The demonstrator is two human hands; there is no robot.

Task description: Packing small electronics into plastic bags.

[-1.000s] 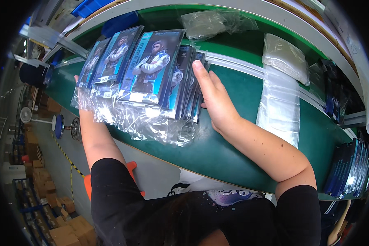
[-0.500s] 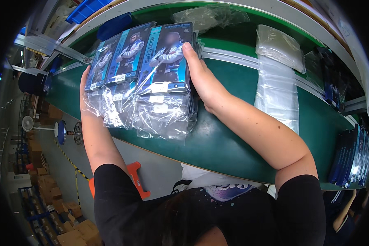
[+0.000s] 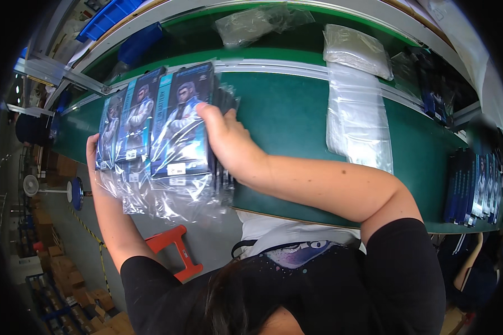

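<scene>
Several flat blue-and-black boxes (image 3: 181,120) in clear plastic bags stand side by side in stacks, each front printed with a figure with crossed arms. My left hand (image 3: 93,149) presses against the left side of the group, its fingers mostly hidden behind the boxes. My right hand (image 3: 224,137) clasps the right side, thumb on the front of the rightmost box and fingers around the back. Between my two hands the boxes are held together, slightly tilted, over the near left edge of the green table (image 3: 285,123). Loose bag ends (image 3: 176,204) hang below them.
A stack of clear plastic bags (image 3: 357,117) lies across the metal rail, a thicker bundle (image 3: 357,51) at its far end. More blue boxes (image 3: 472,187) stand at the right. An orange stool (image 3: 176,251) is on the floor below. Another person's arm (image 3: 469,262) shows at lower right.
Both hands have brought the bagged boxes nearer to me and to the left, toward the table's near edge. The view has shifted slightly too.
</scene>
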